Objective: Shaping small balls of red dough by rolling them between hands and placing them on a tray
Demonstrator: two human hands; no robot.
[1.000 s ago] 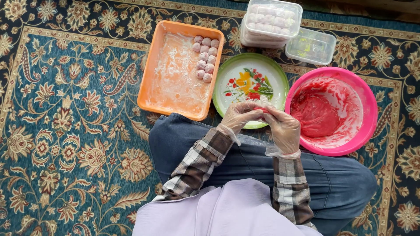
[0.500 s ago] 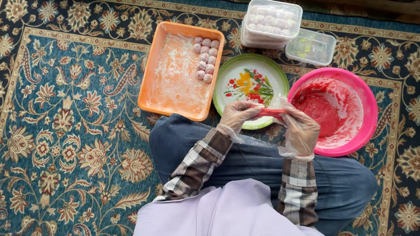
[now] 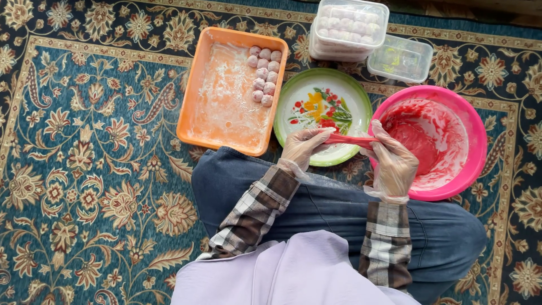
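Glossy red dough strip (image 3: 348, 139), stretched thin between the clenched grip of left hand (image 3: 303, 148) and right hand (image 3: 393, 162).

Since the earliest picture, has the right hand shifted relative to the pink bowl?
Yes. The right hand has moved outward to its own side, now overlapping the pink bowl rim, stretching red dough.

Bright, even daylight fills the scene, with only soft, faint shadows. Focus is sharp from edge to edge, with no motion blur. Mild glare shows on the clear containers (image 3: 350, 28) at top.
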